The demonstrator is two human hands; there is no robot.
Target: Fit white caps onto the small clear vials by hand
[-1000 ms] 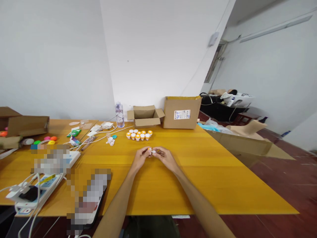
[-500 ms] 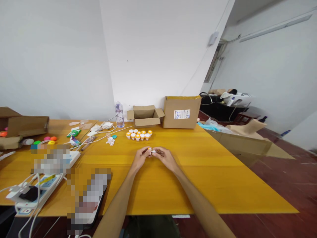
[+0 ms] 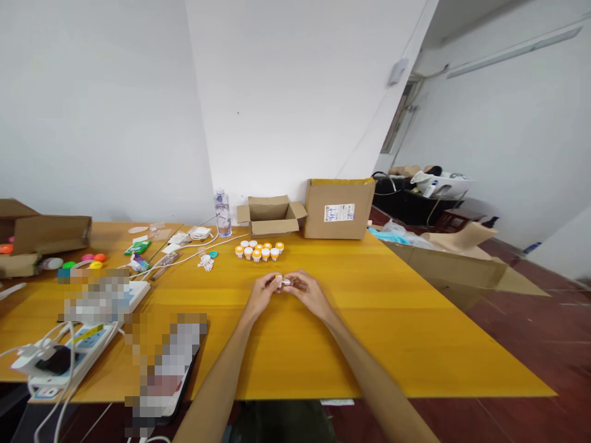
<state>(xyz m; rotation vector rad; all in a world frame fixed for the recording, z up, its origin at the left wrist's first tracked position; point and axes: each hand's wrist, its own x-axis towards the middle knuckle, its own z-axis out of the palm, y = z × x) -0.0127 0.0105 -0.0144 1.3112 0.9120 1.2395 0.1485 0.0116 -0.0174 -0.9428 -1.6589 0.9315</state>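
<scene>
Over the middle of the wooden table, my left hand and my right hand meet with fingers bent. Between their fingertips is a small white piece with a bit of orange, gripped from both sides; its exact kind is too small to make out. Just beyond my hands stands a cluster of small white-and-orange capped pieces, close together in rows. Left of that cluster lie some small white plastic parts and a teal ring.
An open cardboard box and a closed carton stand along the wall beside a water bottle. Power strips with cables and a blurred phone lie on the left. Colourful balls sit near another box.
My right fingers have shifted slightly and the white piece between the hands has turned a little. Everything else stays where it was.
</scene>
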